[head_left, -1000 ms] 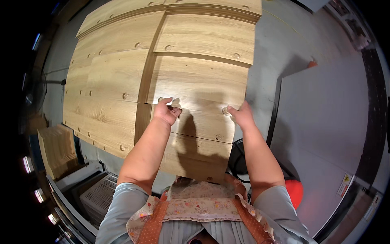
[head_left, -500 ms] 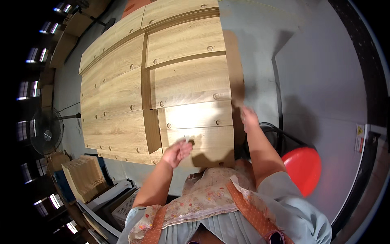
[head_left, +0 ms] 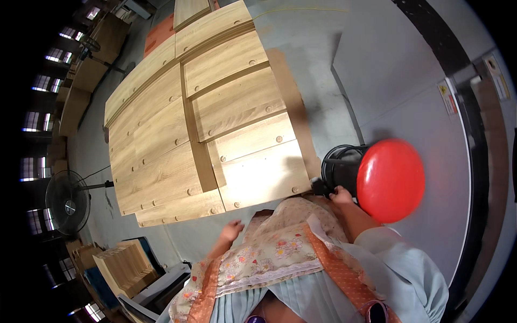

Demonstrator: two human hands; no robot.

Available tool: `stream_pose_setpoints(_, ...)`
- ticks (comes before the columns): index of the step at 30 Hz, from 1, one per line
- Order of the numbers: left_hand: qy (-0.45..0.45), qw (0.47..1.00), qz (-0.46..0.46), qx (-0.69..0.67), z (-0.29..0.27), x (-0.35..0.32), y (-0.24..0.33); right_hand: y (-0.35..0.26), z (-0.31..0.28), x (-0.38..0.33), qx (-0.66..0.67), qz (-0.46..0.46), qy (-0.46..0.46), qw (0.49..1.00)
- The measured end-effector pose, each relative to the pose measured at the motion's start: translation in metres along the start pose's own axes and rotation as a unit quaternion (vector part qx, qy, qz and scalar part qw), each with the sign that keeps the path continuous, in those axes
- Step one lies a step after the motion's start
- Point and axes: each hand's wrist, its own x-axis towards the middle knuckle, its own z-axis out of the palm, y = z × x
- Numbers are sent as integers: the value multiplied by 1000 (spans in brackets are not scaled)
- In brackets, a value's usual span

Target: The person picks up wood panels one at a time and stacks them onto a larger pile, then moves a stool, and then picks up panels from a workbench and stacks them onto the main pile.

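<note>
My left hand (head_left: 231,230) hangs just off the near edge of the wood-grain panels, fingers loosely apart, with nothing seen in it. Beside the near right corner is my right hand (head_left: 341,196), its visible fingers apart and the rest partly hidden. It is close to a small black object (head_left: 320,187) and a black stand with looped cable (head_left: 344,164); whether it touches either I cannot tell. The light wood-grain panels (head_left: 258,175) lie side by side in stacks of differing heights, with round holes near their edges. A round red stool seat (head_left: 392,180) is right of this hand.
A large grey cabinet (head_left: 398,91) stands along the right. At the left are a black fan (head_left: 68,202) and a pile of wooden boards (head_left: 126,266). A brown sheet (head_left: 291,102) shows beneath the panels' right side. More boards (head_left: 191,11) lie at the far end.
My left hand has drawn back from above the near panel to beyond its edge. My right hand has come down and nearer the red seat. The view has turned and shifted right.
</note>
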Motion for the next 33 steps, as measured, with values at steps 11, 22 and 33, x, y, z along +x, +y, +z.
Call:
stream_pose_setpoints(11,-69,973,142,-168,33,-32,-56,138,-23,-140,513,179,-62,837)
stream_pose_setpoints(22,-50,984,106,136,-38,37,-226,127,-77,-95,877,2,269,399)
stream_pose_setpoints(33,-82,963,252,-47,-19,-52,45,112,-40,-132,860,5,365,356)
